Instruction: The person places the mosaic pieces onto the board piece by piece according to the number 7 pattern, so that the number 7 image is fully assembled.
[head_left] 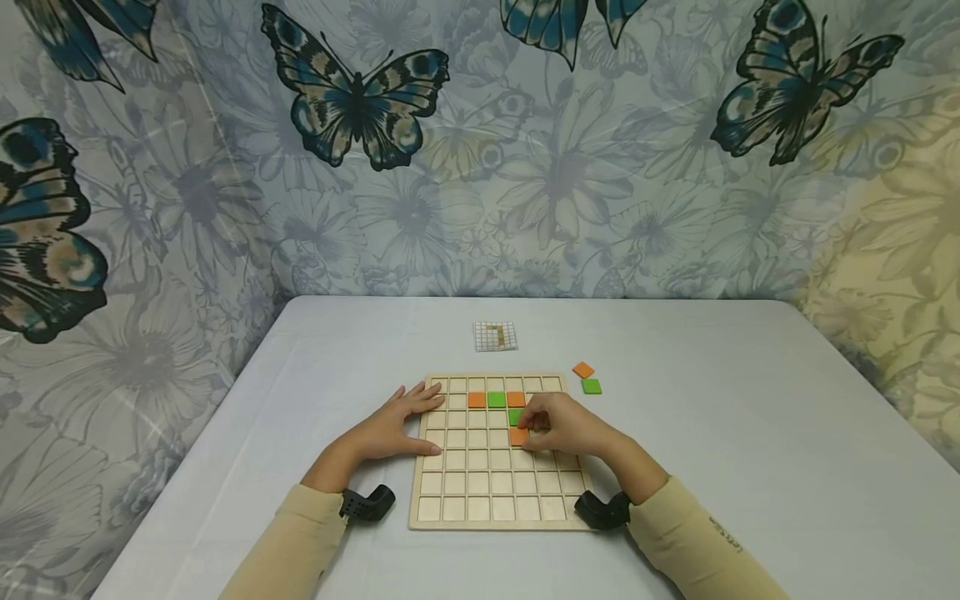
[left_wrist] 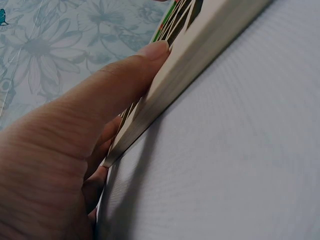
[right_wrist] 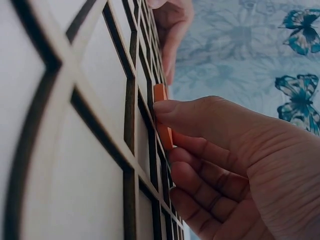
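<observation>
A wooden grid board point(head_left: 478, 483) lies on the white table. My right hand point(head_left: 573, 423) pinches an orange square tile point(right_wrist: 163, 131) between thumb and fingers, low over a cell right of the board's middle. Just above that cell sits a green tile point(head_left: 514, 416), partly covered by my fingers. Along the row above, an orange tile point(head_left: 477, 400), another green tile point(head_left: 497, 400) and a second orange tile point(head_left: 516, 399) lie side by side. My left hand point(head_left: 386, 429) rests spread on the board's left edge, its thumb on the rim in the left wrist view.
Off the board's upper right corner lie a loose orange tile point(head_left: 582, 369) and a loose green tile point(head_left: 592, 387). Behind the board is a small card point(head_left: 495, 336) printed with a coloured grid pattern. A butterfly-patterned cloth point(head_left: 555, 183) hangs behind the table.
</observation>
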